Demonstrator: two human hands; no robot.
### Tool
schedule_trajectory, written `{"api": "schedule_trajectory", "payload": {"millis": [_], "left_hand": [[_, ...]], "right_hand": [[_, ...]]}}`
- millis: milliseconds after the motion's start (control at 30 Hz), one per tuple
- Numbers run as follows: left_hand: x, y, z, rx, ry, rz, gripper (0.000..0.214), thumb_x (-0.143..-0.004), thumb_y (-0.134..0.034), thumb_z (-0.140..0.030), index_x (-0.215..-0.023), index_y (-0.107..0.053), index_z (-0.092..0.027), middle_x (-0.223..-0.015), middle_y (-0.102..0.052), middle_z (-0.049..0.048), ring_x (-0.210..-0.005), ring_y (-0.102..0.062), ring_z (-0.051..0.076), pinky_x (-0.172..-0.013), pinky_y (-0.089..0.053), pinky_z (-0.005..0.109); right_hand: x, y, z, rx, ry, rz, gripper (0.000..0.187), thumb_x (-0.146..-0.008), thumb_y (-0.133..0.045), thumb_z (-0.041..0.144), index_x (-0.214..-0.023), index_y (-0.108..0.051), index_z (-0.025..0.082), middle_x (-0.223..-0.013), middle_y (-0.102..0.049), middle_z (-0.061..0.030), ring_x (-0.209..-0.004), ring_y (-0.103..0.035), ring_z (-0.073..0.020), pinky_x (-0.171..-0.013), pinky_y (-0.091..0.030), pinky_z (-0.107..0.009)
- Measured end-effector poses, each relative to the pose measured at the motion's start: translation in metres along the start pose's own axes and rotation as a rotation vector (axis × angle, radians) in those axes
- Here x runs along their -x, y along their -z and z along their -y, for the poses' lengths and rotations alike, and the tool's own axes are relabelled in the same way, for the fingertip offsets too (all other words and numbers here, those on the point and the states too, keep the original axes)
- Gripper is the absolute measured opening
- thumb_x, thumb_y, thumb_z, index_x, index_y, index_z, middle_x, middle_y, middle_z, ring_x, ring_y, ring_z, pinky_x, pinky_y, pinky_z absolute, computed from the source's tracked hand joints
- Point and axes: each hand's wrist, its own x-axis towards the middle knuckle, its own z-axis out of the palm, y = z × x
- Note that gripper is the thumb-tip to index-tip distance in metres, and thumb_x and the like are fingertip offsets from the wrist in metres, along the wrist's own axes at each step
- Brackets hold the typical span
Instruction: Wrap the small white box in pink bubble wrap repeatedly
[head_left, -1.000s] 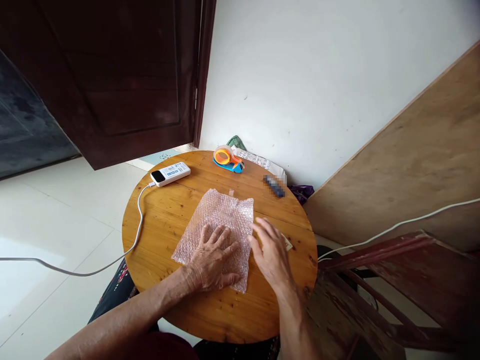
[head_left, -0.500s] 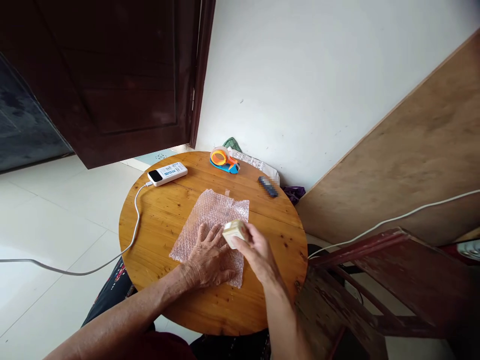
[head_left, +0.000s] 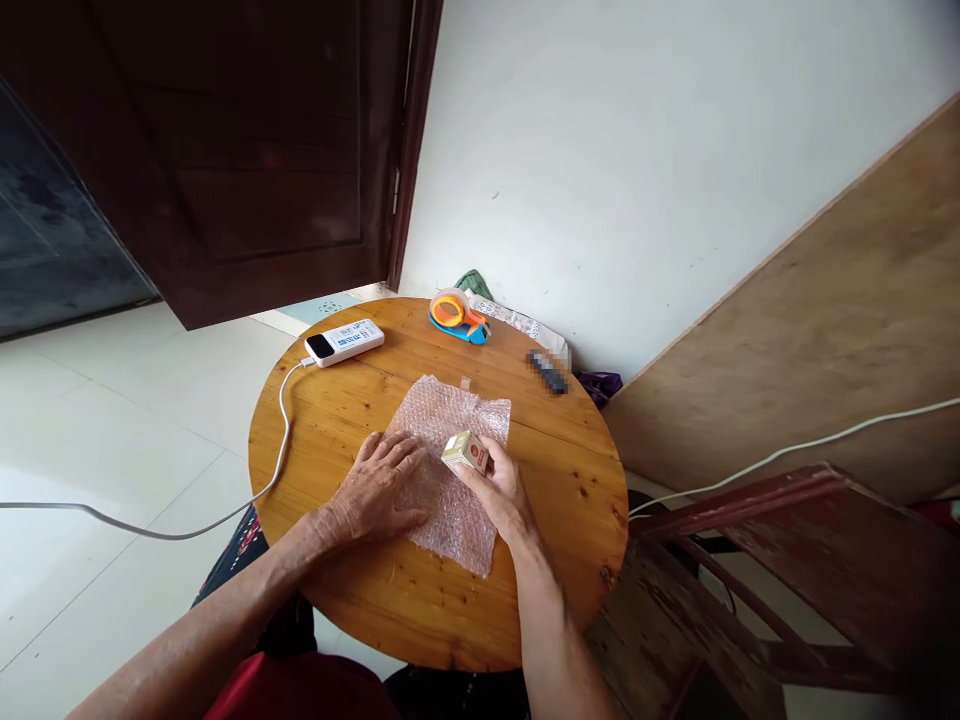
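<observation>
A sheet of bubble wrap lies on the round wooden table. My left hand rests flat on its left edge, fingers stretched out and holding nothing. Just above the middle of the sheet, my right hand grips a small cream and gold box with a red mark on one face. The thumb is on the near side of the box, and the other fingers are partly hidden behind it.
Toward the back stands an orange and blue tape dispenser. A white power bank with a cable lies at the back left. A blurred dark object is at the back right. Beside the table is a dark red wooden chair.
My left hand has slid left from the middle of the bubble wrap to its edge. In my right hand the box has turned, showing its red-marked face. The view has shifted slightly.
</observation>
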Motion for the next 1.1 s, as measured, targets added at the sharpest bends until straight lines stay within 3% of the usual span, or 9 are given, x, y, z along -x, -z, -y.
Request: {"api": "schedule_trajectory", "payload": {"millis": [200, 300, 500, 667, 767, 900, 1100], "left_hand": [[0.003, -0.008, 0.002, 0.015, -0.001, -0.047, 0.090, -0.072, -0.075, -0.052, -0.149, -0.039, -0.022, -0.153, -0.044, 0.0126, -0.146, -0.031, 0.036, -0.121, -0.015, 0.060], [0.003, -0.006, 0.001, 0.018, 0.001, -0.042, 0.090, -0.072, -0.074, -0.051, -0.149, -0.039, -0.022, -0.153, -0.044, 0.0121, -0.146, -0.030, 0.034, -0.121, -0.014, 0.058], [0.003, -0.004, -0.001, 0.019, 0.008, -0.019, 0.090, -0.073, -0.073, -0.053, -0.149, -0.039, -0.020, -0.154, -0.043, 0.0123, -0.146, -0.029, 0.034, -0.121, -0.014, 0.058], [0.003, -0.004, 0.000, 0.025, 0.003, -0.029, 0.088, -0.074, -0.074, -0.050, -0.149, -0.040, -0.019, -0.154, -0.043, 0.0130, -0.145, -0.031, 0.035, -0.120, -0.015, 0.059], [0.011, 0.000, -0.001, 0.031, -0.021, -0.072, 0.073, -0.077, -0.073, -0.045, -0.142, -0.049, -0.020, -0.149, -0.049, 0.0131, -0.143, -0.035, 0.035, -0.119, -0.020, 0.059], [0.032, 0.009, -0.009, 0.003, -0.150, -0.149, 0.040, -0.079, -0.071, -0.028, -0.118, -0.064, -0.026, -0.133, -0.061, 0.0075, -0.137, -0.041, 0.032, -0.119, -0.017, 0.058], [0.038, 0.003, -0.019, -0.048, -0.235, -0.168, 0.013, -0.079, -0.061, -0.010, -0.083, -0.063, -0.022, -0.111, -0.068, 0.0027, -0.123, -0.053, 0.026, -0.119, -0.018, 0.053]], "right_hand": [[0.005, -0.011, 0.000, 0.215, 0.178, 0.033, 0.049, -0.073, -0.068, 0.024, -0.122, -0.061, 0.021, -0.115, -0.071, -0.0080, -0.104, -0.065, -0.0247, -0.095, -0.051, -0.041], [0.007, -0.012, -0.002, 0.266, 0.197, 0.045, 0.059, -0.073, -0.066, 0.020, -0.131, -0.055, 0.021, -0.129, -0.065, -0.0108, -0.118, -0.060, -0.0262, -0.104, -0.045, -0.045], [0.009, -0.009, -0.004, 0.274, 0.175, 0.022, 0.044, -0.076, -0.064, 0.023, -0.120, -0.060, 0.022, -0.114, -0.070, -0.0078, -0.107, -0.065, -0.0248, -0.096, -0.050, -0.042], [0.009, -0.012, -0.003, 0.277, 0.206, 0.014, 0.044, -0.077, -0.065, 0.021, -0.121, -0.060, 0.022, -0.115, -0.070, -0.0077, -0.106, -0.064, -0.0243, -0.096, -0.050, -0.040], [0.009, -0.013, -0.004, 0.275, 0.204, 0.020, 0.047, -0.077, -0.066, 0.019, -0.123, -0.059, 0.022, -0.116, -0.070, -0.0077, -0.107, -0.065, -0.0245, -0.096, -0.051, -0.040], [0.009, -0.012, -0.007, 0.268, 0.219, 0.031, 0.049, -0.080, -0.067, 0.020, -0.128, -0.057, 0.023, -0.123, -0.068, -0.0087, -0.114, -0.062, -0.0254, -0.101, -0.048, -0.042], [0.012, -0.010, -0.007, 0.242, 0.245, 0.052, 0.061, -0.080, -0.061, 0.016, -0.139, -0.049, 0.023, -0.138, -0.059, -0.0108, -0.129, -0.054, -0.0263, -0.112, -0.041, -0.046]]}}
